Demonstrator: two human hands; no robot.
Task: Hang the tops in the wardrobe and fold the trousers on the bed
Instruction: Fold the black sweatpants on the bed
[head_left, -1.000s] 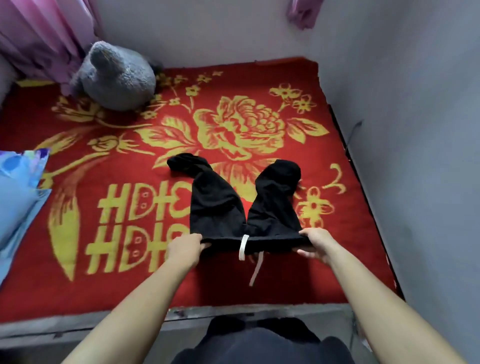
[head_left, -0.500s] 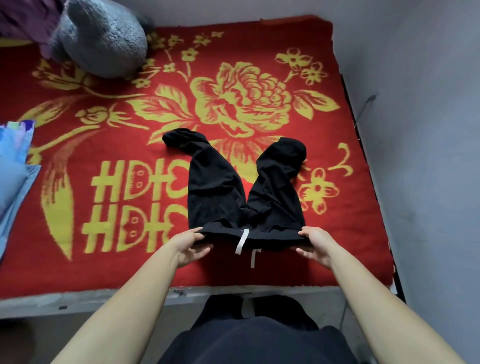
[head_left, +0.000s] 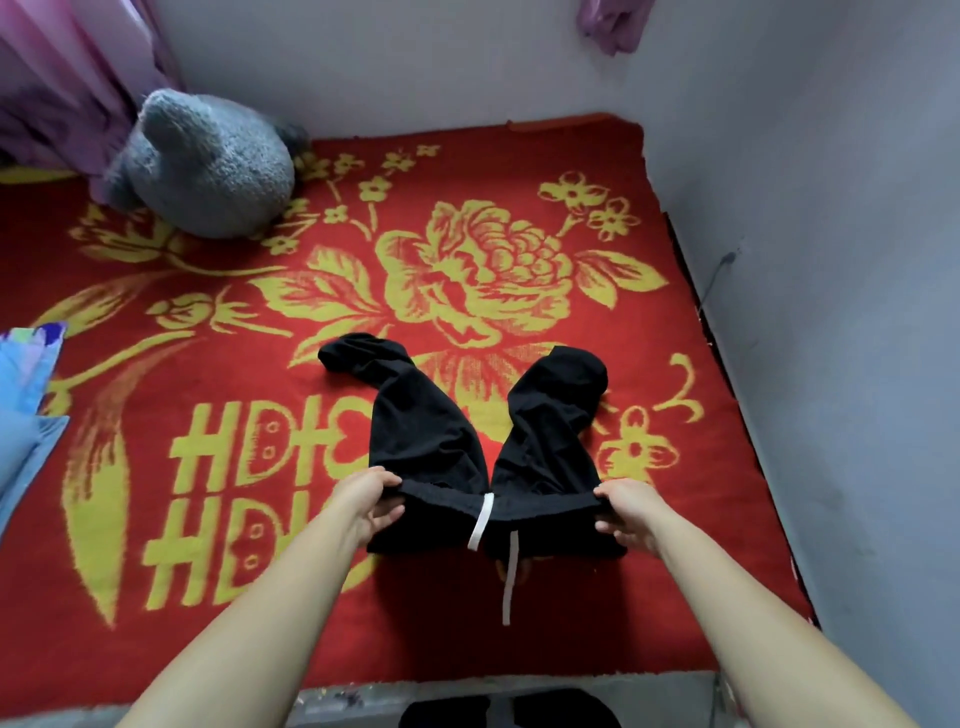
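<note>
Black trousers (head_left: 467, 452) are lying on the red bedspread (head_left: 208, 597) near the bed's front edge, legs pointing toward the far edge. The left hand (head_left: 366, 501) and right hand (head_left: 626, 512) are gripping the waistband's two ends, raising it slightly.

One wide-angle view, worn on the person's head, looks forward and steeply down from the near edge of the bed (head_left: 358, 699), close above its red floral blanket (head_left: 457, 644) (straight lines bow outward), facing the wall (head_left: 415, 57) beyond the bed.
</note>
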